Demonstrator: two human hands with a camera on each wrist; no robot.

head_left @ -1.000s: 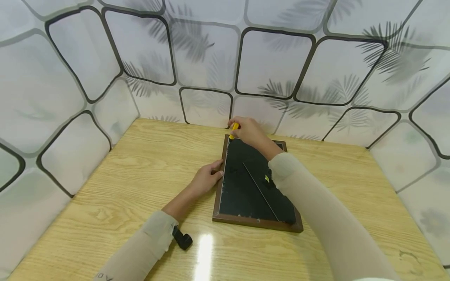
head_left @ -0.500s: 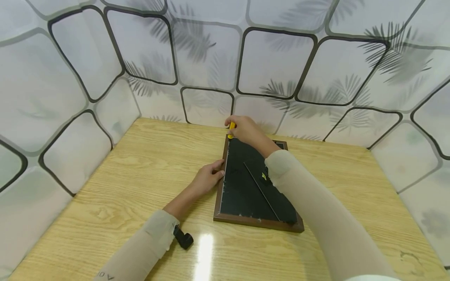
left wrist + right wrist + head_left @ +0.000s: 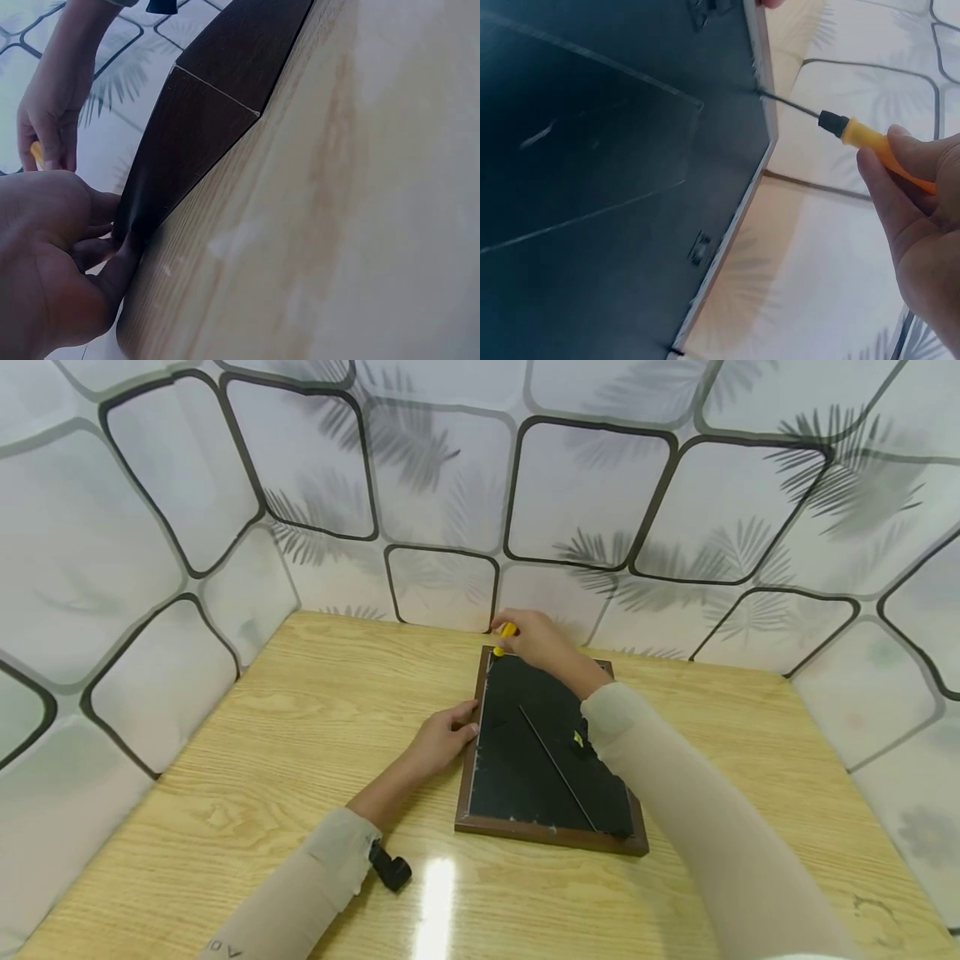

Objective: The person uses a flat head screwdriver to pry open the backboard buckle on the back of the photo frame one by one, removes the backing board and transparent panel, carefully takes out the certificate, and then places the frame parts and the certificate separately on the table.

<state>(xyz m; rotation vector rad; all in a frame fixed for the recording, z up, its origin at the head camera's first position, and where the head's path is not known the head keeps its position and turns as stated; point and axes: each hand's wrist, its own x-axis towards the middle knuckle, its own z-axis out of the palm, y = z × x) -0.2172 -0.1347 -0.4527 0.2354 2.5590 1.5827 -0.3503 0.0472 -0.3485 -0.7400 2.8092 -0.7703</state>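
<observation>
A brown wooden picture frame (image 3: 551,835) lies back side up on the table, its black backing board (image 3: 517,777) showing. In the head view, my left hand (image 3: 438,742) holds the frame's left edge, thumb and fingers against the wood; the left wrist view shows these fingers bent at the frame's side. My right hand (image 3: 536,639) grips a screwdriver (image 3: 870,141) by its yellow handle at the far left corner. Its tip meets the seam between board and frame in the right wrist view. My right forearm hides part of the board's right side.
The wood-grain table (image 3: 315,693) extends around the frame. A patterned wall covering (image 3: 442,585) rises close behind the frame's far edge. Small metal fittings (image 3: 699,247) sit near the board's edge. A black wrist device (image 3: 390,867) hangs from my left cuff.
My right hand swings slightly left, then back right, and the screwdriver handle changes its lean with it. The left hand keeps its place on the frame's edge.
</observation>
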